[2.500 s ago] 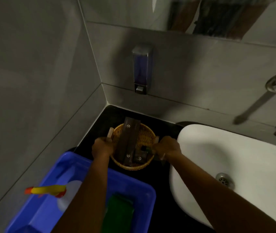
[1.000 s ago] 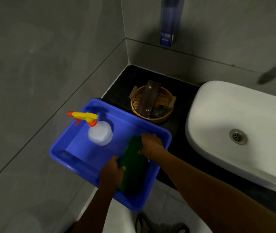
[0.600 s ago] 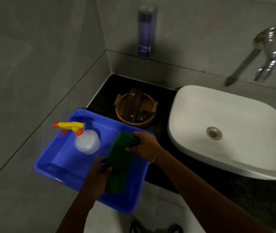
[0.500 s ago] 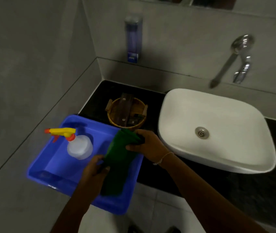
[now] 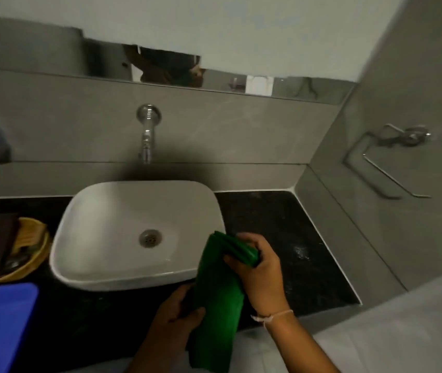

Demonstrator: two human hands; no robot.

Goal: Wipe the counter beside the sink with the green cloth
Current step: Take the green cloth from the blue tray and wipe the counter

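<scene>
green cloth (image 5: pixel 217 297) in both hands, no legible writing

Both hands, left hand (image 5: pixel 172 316) and right hand (image 5: pixel 261 275), gripping folded green cloth (image 5: pixel 218 300), over black counter (image 5: pixel 281 238), beside white sink (image 5: pixel 122 211)

Grey tiled walls (image 5: pixel 214 130), mirror strip (image 5: pixel 101 60), dim light

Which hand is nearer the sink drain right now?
Right. The right hand holds the green cloth's top fold, level with the drain at the basin's right edge; the left hand grips lower, in front of the sink.
</scene>
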